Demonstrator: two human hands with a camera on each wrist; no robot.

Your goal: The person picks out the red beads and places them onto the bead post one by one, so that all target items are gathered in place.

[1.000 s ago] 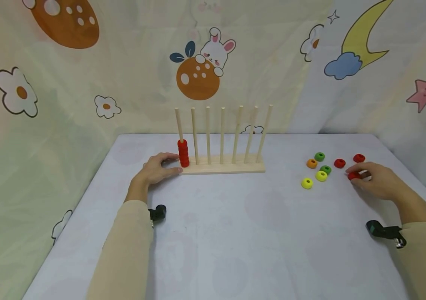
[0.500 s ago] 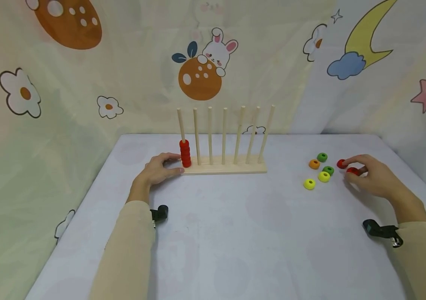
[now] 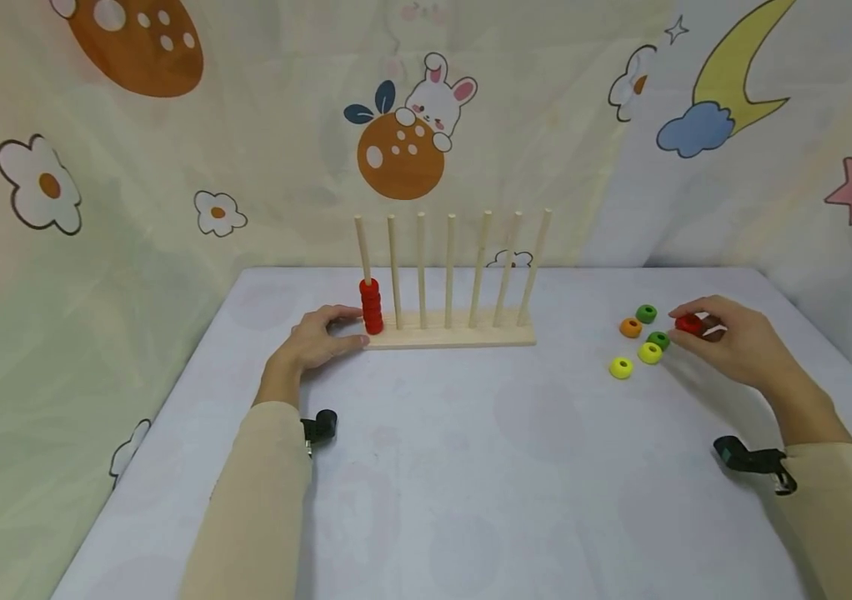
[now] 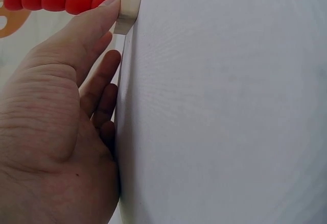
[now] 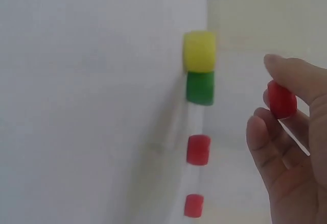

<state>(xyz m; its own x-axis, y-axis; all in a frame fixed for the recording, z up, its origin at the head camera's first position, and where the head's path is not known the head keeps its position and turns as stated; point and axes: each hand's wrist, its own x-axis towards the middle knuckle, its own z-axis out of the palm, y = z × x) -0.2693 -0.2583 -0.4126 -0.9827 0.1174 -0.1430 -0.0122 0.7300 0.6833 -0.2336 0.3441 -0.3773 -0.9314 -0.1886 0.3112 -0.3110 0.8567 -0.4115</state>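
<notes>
My left hand (image 3: 313,340) holds the left end of a wooden peg stand (image 3: 456,337), its thumb at the front corner and a finger behind. Several red beads (image 3: 370,307) are stacked on the leftmost peg; the other pegs are bare. At the right, my right hand (image 3: 743,346) pinches a red bead (image 5: 282,100) between thumb and fingers, raised off the table. Two more red beads (image 5: 198,150) lie on the table in the right wrist view; in the head view the right hand and its bead hide them.
Left of the right hand lie two green beads (image 3: 647,313), an orange bead (image 3: 630,327) and two yellow beads (image 3: 621,367). The white tabletop (image 3: 471,467) ends at a patterned cloth backdrop (image 3: 283,167) behind the stand.
My right hand has lifted the red bead off the table and carried it left and away from me, over another red bead. The left hand stays at the stand.
</notes>
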